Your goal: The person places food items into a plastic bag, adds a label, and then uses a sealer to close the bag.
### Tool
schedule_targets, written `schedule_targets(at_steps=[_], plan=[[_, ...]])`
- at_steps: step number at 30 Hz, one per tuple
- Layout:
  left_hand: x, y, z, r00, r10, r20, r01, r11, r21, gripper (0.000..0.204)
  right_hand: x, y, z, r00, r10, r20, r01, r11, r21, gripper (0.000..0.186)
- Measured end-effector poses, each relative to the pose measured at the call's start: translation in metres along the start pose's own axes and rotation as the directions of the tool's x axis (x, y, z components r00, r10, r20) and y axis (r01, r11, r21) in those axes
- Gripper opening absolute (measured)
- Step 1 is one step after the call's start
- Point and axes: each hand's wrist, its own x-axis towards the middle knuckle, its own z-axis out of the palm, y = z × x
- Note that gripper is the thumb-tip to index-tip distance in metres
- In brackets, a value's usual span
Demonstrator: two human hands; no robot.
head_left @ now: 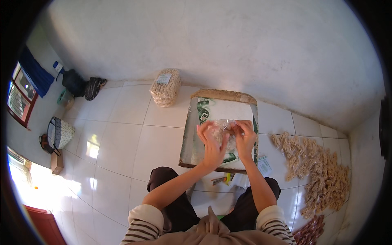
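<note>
A clear plastic bag [230, 143] with pale, cream-coloured contents rests on a small low table [188, 143] in front of me. Its crinkled top shines between my hands. My left hand [212, 143] curves around the bag's left side, thumb toward the middle. At the upper right of the bag, my right hand [244, 138] pinches the plastic with bent fingers. Both hands partly cover the bag, so what is inside cannot be made out clearly. Under it lies a white and green printed sheet [228, 107] covering most of the tabletop.
A stack of packed beige twisted pieces [165, 90] stands by the wall. Many similar bagged pieces [322, 175] spread over the floor at right, near reddish-brown packs [312, 230]. Printed labels [264, 165] and a yellow-handled tool [227, 179] lie close by. A woven basket [61, 132] sits left.
</note>
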Motion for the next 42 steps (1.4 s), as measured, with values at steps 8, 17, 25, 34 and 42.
schedule_targets(at_steps=[8,17,25,34,42], plan=[[-0.021,-0.013,0.009,0.915,0.137,0.38,-0.239,0.942,0.236,0.077,-0.002,-0.009,0.002,0.999,-0.034,0.021,0.034,0.999,0.008,0.014],[-0.004,-0.001,0.009,0.945,0.104,0.309,-0.158,0.975,0.157,0.072,-0.003,-0.004,0.002,0.999,-0.016,0.033,0.014,0.999,0.046,0.01],[0.002,-0.011,0.014,0.973,0.134,0.187,-0.148,0.987,0.063,0.062,0.003,0.006,-0.009,0.969,0.03,0.246,-0.092,0.965,0.247,0.016],[0.011,-0.012,0.015,0.971,0.144,0.191,-0.145,0.989,-0.012,0.057,0.006,0.002,-0.025,0.927,-0.013,0.374,0.008,1.0,0.016,0.029],[0.013,-0.011,0.013,0.987,0.112,0.116,-0.103,0.992,-0.079,0.049,-0.005,0.008,-0.003,0.988,0.055,0.142,-0.116,0.874,0.472,0.035]])
